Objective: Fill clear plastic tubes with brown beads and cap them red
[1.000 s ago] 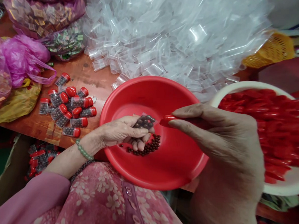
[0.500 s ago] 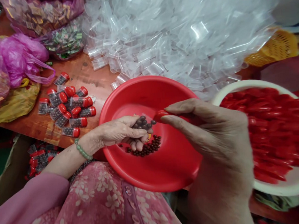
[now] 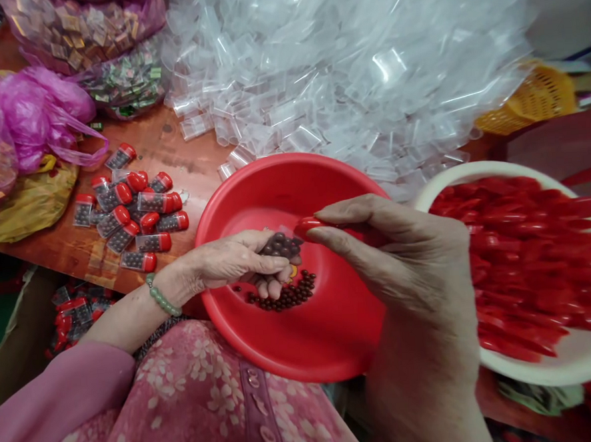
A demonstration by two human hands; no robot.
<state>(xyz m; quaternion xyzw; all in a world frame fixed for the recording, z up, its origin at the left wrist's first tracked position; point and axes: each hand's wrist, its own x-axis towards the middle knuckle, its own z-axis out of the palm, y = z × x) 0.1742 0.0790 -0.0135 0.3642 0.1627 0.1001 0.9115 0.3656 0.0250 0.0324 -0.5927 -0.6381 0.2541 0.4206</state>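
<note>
The left hand (image 3: 232,261) is closed around a small clear tube (image 3: 281,246) filled with dark beads, held over the red bowl (image 3: 303,340). Left of the bowl, finished tubes (image 3: 135,214) with red caps are piled on the wooden table (image 3: 171,148), and pink bags (image 3: 33,117) are heaped further left. In the bowl, just under the tube, loose beads (image 3: 285,296) are gathered. The right hand (image 3: 403,268) is pinched on a red cap (image 3: 308,225), brought just beside the tube's open mouth. The capping is judged best done with the tube kept upright and steady and the cap pressed on squarely, so no beads are spilled. Right of the bowl, a white bowl (image 3: 574,357) of red caps is seen; behind, empty clear tubes (image 3: 347,78) are heaped.
</note>
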